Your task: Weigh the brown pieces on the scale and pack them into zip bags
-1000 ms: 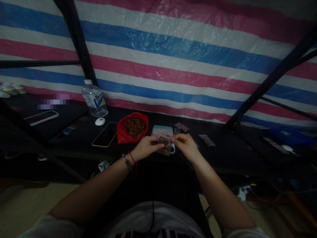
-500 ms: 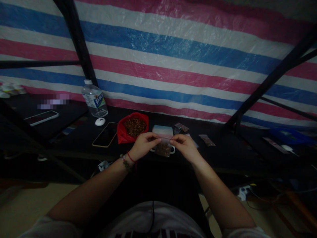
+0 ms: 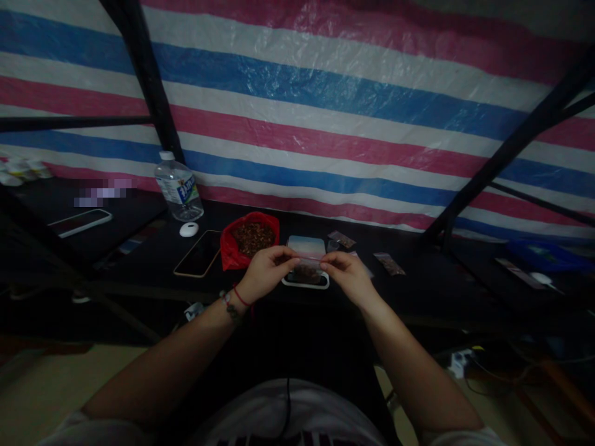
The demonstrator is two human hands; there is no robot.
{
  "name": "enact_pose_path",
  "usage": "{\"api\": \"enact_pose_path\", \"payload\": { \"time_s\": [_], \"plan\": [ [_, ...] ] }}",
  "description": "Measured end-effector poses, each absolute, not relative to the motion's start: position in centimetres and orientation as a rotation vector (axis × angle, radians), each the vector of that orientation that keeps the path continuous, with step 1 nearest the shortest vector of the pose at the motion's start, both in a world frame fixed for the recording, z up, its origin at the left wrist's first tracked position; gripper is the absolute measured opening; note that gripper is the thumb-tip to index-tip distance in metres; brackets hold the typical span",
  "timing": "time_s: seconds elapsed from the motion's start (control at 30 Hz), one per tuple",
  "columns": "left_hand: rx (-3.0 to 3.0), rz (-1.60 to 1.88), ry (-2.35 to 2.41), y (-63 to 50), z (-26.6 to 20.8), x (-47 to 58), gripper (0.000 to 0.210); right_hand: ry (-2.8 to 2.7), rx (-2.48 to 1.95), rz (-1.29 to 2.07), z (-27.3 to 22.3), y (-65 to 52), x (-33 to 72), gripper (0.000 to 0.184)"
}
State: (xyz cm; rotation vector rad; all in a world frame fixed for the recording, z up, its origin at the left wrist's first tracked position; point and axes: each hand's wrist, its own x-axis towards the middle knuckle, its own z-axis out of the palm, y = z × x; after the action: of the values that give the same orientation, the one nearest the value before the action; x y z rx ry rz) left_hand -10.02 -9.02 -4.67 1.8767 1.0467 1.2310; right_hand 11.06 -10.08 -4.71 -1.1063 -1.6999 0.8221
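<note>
Between my hands is a small clear zip bag (image 3: 307,272) with brown bits in it. My left hand (image 3: 271,270) pinches its top edge at the left corner, and my right hand (image 3: 344,272) pinches the right corner. The bag is over a white scale (image 3: 305,245) with a pale platform, which it partly covers. Left of the scale sits an open red plastic bag (image 3: 227,251) full of brown dried pieces (image 3: 253,238). Several filled zip bags lie to the right, among them one farther right (image 3: 389,264) and one behind (image 3: 342,238). A small clear cup (image 3: 333,246) stands beside the scale.
A phone (image 3: 198,254) lies left of the red bag, near a white round case (image 3: 188,230) and a big clear bottle (image 3: 179,189). Black frame posts (image 3: 149,80) rise at both sides. A blue tray (image 3: 546,255) is at far right, and striped sheeting (image 3: 325,124) hangs behind.
The small zip bag's lower end has swung up and away from me, so the scale's front edge now shows. Both hands keep their pinch on the bag's top.
</note>
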Motion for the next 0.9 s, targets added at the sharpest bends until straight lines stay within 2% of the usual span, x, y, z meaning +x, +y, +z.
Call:
{"api": "enact_pose_path", "payload": {
  "time_s": [0.3, 0.9],
  "plan": [
    [1.931, 1.196, 1.041, -9.4, -4.7, -10.0, 0.025, -1.754, -1.153, 0.556, -4.5, -10.4, 10.7, 0.012],
    [2.063, 1.096, 1.031, -10.7, -4.3, -9.3, 0.018, -1.858, -1.022, 0.528, -4.3, -11.7, 9.1, 0.008]
  ]
}}
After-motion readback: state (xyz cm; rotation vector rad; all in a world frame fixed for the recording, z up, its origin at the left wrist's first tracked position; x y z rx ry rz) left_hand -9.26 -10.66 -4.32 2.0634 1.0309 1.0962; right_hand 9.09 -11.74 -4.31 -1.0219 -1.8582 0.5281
